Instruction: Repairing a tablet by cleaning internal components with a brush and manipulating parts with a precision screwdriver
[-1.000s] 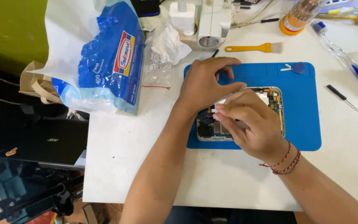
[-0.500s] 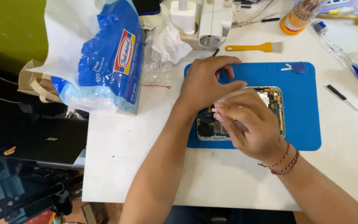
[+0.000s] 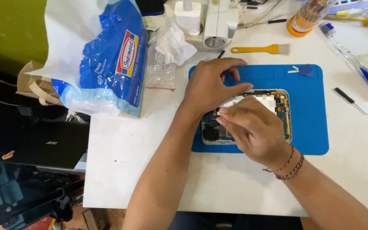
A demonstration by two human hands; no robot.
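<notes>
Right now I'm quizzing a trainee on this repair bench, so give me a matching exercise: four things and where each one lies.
Things:
1. opened device
2. yellow brush
3. small screwdriver
4. blue and white bag

Places:
A. on the white table right of the mat
B. at the table's left end
C. on the blue mat, under both hands
D. beyond the mat's far edge

Pairs: 1-C, 2-D, 3-A, 4-B

Two bare forearms without sleeves, left hand [image 3: 211, 87] free of rings or bands, right hand [image 3: 256, 132] with thin red and brown cord bracelets [image 3: 288, 167] at its wrist, toward five o'clock
</notes>
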